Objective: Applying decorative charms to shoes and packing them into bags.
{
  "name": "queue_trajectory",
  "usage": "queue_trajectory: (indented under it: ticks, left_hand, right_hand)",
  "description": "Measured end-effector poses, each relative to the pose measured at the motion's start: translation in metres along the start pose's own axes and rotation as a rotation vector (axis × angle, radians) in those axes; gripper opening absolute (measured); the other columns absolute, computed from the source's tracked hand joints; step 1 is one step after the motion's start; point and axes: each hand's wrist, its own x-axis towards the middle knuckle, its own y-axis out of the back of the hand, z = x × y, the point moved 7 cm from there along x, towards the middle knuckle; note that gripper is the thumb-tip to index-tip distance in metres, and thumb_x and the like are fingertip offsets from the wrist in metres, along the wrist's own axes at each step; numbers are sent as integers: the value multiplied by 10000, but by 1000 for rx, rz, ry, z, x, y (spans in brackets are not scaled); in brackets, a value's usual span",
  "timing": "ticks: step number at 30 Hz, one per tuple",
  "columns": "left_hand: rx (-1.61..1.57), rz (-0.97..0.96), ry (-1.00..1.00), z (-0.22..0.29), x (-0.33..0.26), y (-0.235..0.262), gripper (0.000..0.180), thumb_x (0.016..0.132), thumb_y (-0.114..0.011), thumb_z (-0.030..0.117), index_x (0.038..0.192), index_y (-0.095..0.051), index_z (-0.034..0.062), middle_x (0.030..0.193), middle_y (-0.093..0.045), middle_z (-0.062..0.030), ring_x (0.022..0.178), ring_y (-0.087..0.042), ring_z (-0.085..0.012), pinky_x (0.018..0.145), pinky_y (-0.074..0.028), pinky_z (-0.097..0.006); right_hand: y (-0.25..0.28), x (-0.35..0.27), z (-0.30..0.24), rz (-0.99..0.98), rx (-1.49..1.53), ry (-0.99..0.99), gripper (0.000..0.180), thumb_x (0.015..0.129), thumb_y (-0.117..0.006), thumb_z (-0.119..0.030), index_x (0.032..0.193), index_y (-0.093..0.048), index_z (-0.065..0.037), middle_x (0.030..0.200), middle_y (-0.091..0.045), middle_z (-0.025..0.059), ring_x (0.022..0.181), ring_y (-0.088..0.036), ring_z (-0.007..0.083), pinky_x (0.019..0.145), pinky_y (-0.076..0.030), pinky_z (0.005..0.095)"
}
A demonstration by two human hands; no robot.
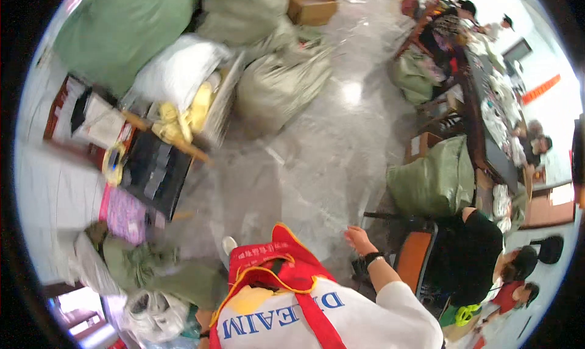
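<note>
My right hand (359,239) hangs out in front of me on the right, a dark band (373,258) around its wrist. Its fingers look loosely spread, and nothing shows in them. Nearest to it stands a chair with an orange back panel (416,260), apart from the hand. My left hand does not show; only a bit of skin appears beside my left side. A red apron (311,257) with yellow edging covers my front over a white shirt. One white shoe (229,245) pokes out beyond the apron.
Bulging green sacks (283,84) and a cardboard box (312,5) stand ahead to the left. A black-topped table (155,172) is at left, beside a bin of yellow pieces (201,108). On the right, people sit along a dark worktable (481,111), with a green sack (436,178) before it.
</note>
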Motion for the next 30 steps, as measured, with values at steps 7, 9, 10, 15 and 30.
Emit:
queue_trajectory:
  ticks: [7, 9, 10, 15, 30]
  left_hand:
    - [-90, -81, -224, 206, 167, -212, 161, 727, -538, 156, 795, -555, 12, 684, -580, -122, 578, -556, -272, 540, -430, -386]
    - [-90, -101, -255, 255, 207, -255, 162, 726, -537, 156, 796, -554, 11, 688, -581, -124, 579, -555, -271, 539, -429, -386]
    - [-84, -113, -267, 278, 229, -269, 163, 725, -537, 155, 797, -553, 10, 691, -582, -125, 579, -555, -271, 539, -429, -385]
    - [-59, -171, -279, 398, 309, -344, 167, 721, -537, 153, 800, -551, 7, 702, -584, -130, 581, -554, -269, 538, -429, -385]
    - [168, -199, -9, 671, 321, -469, 180, 710, -535, 148, 811, -545, -1, 736, -592, -146, 587, -552, -264, 536, -427, -383]
  right_hand:
    - [82, 58, -95, 113, 185, 73, 335, 824, -563, -202, 1109, -481, -45, 911, -588, 71, 806, -567, 174, 641, -445, 304]
    - [93, 80, -136, 104, 133, 42, 342, 829, -559, -215, 1119, -486, -49, 943, -582, 57, 857, -558, 167, 695, -439, 313]
    - [104, 92, -150, 70, 77, 4, 334, 829, -557, -210, 1117, -491, -55, 941, -583, 51, 854, -557, 160, 686, -441, 307]
    - [192, 143, -224, 139, 82, -99, 306, 825, -545, -181, 1105, -500, -64, 891, -582, 35, 716, -556, 134, 623, -447, 286]
    - [429, 449, -733, 141, -143, 154, 268, 817, -529, -203, 1057, -514, -85, 844, -554, 26, 698, -539, 146, 574, -416, 290]
